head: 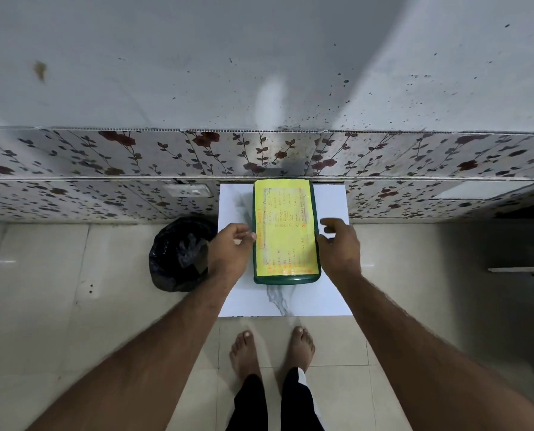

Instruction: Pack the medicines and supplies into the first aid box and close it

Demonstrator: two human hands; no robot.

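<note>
A dark green first aid box (pixel 285 279) with a yellow handwritten label covering its lid lies shut on a small white marbled table (pixel 331 293). My left hand (pixel 229 248) is at the box's left edge, fingertips touching the rim. On the other side, my right hand (pixel 340 247) touches the right edge, with its fingers loosely spread. Neither hand holds anything. No medicines or supplies are in sight outside the box.
A black bin bag (pixel 180 253) stands on the floor just left of the table. The table's far edge meets a wall with flowered tiles (pixel 135 157). My bare feet (pixel 271 349) stand on beige floor tiles in front of the table.
</note>
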